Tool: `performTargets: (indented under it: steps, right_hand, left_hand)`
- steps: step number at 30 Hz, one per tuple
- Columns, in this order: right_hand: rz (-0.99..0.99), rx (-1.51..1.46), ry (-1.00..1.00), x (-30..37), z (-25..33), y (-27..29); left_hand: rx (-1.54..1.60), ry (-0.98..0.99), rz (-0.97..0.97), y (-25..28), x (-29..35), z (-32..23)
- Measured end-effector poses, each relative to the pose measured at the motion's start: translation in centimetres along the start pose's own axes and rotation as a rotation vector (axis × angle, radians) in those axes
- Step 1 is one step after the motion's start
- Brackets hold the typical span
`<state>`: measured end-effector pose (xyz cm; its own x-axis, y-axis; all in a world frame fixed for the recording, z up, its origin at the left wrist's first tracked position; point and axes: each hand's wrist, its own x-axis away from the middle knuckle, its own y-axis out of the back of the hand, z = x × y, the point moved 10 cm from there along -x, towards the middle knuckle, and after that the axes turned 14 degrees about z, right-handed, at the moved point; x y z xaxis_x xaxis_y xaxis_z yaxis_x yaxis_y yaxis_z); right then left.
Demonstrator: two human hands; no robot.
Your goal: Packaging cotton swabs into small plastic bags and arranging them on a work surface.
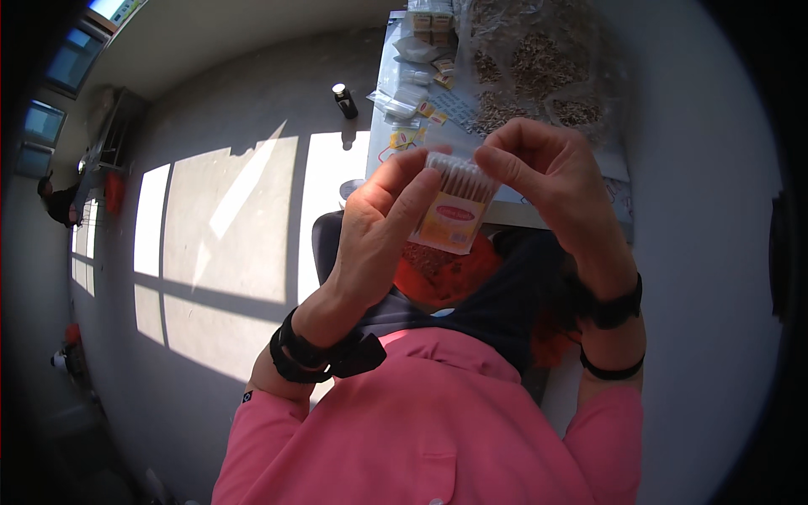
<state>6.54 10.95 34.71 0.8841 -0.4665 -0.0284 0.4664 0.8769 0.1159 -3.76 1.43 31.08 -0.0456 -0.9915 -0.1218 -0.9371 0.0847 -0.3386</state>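
Between my hands, above my lap, is a small clear bag of cotton swabs (455, 210) with a yellow and white label and a red oval on it. White swab tips line its upper end. My left hand (379, 215) grips the bag's left side, thumb in front at the top. My right hand (551, 172) pinches the bag's upper right corner between thumb and fingers. The bag tilts slightly, and the fingers behind it are hidden.
Ahead stands a table (381, 139) bearing packed bags (408, 99) and a big clear sack of loose swabs (539, 71). An orange-red bag (450, 273) lies between my knees. A black bottle (344, 101) stands on the floor. Another person (63, 204) is at far left.
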Motion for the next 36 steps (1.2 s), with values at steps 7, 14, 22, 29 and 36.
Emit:
performTargets:
  steps: [7,14,22,29,36]
  right_hand:
    - [-0.091,0.177,0.146,0.7,2.1,-0.4]
    - [-0.157,0.41,0.31,1.7,4.6,-1.0]
    - [-0.137,0.598,0.393,3.2,7.5,-2.9]
    - [-0.122,0.725,0.494,4.0,9.3,-4.1]
    - [-0.056,0.709,0.53,4.0,9.3,-5.0]
  left_hand:
    - [0.091,-0.083,-0.105,0.5,0.5,-0.4]
    - [0.049,-0.18,0.018,-0.9,0.4,-0.5]
    - [-0.373,-0.302,0.008,-1.4,1.2,-3.9]
    - [-0.633,-0.442,0.125,-2.2,1.7,-5.9]
    - [-0.789,-0.349,0.153,-3.0,1.7,-6.6]
